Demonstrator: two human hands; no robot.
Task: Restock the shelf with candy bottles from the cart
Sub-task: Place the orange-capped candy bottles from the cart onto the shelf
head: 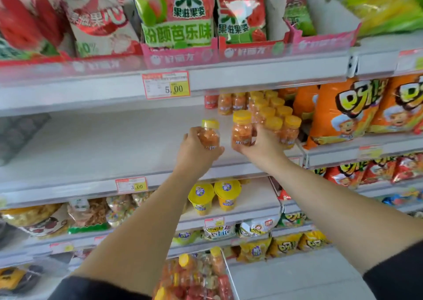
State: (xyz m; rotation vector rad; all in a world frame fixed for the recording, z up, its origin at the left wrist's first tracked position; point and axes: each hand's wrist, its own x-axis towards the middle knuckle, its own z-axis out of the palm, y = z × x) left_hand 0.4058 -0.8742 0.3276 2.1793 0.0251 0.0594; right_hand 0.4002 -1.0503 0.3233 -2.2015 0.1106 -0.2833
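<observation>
The white shelf [91, 144] is the biggest thing I see, and I place everything by the block of stocked candy bottles [278, 116] at its right end. Left of that block the shelf board is bare. Orange snack bags [338, 112] stand just right of the block, and the cart's heap of bottles [194, 276] lies well below it, at the bottom edge of my view.

My right hand [263, 146] is at the block's front left corner. Its grip is closed round an upright yellow-capped bottle [241, 130], fingers under and behind the base. My left hand [194, 148] is farther left of the block, its grip wrapped round a second bottle [209, 132] that leans slightly left. The two bottles are near each other but apart.

I judge this as the placing step. To do it well I would:

- Set the right bottle down flush against the block's front row, label forward.
- Straighten the left one and stand it beside that.
- Ease each grip off sideways so no neighbour tips.
</observation>
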